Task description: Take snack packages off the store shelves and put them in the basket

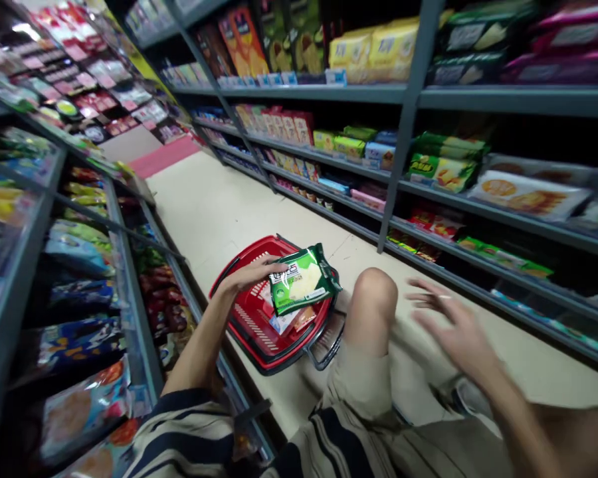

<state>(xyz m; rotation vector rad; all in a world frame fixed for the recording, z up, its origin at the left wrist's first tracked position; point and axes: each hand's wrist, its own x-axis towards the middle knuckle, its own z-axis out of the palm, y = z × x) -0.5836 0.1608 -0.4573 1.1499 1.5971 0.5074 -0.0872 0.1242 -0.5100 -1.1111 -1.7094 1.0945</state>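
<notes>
A green snack packet (303,282) with a dark green crimped end is gripped at its left edge by my left hand (252,273). It is held tilted over a red shopping basket (254,332), whose black handle (323,362) hangs down on the near side. Under the packet, a few packages (295,320) lie in the basket, partly hidden. Off to the right of my knee, my right hand (446,318) is raised with its fingers apart, slightly blurred and holding nothing.
Shelves of boxed and bagged snacks (369,53) run along the right side. On the left a slanted rack (129,292) of packets stands close to my left arm. A pale tiled floor (204,199) leads to a far display with a pink base (164,156).
</notes>
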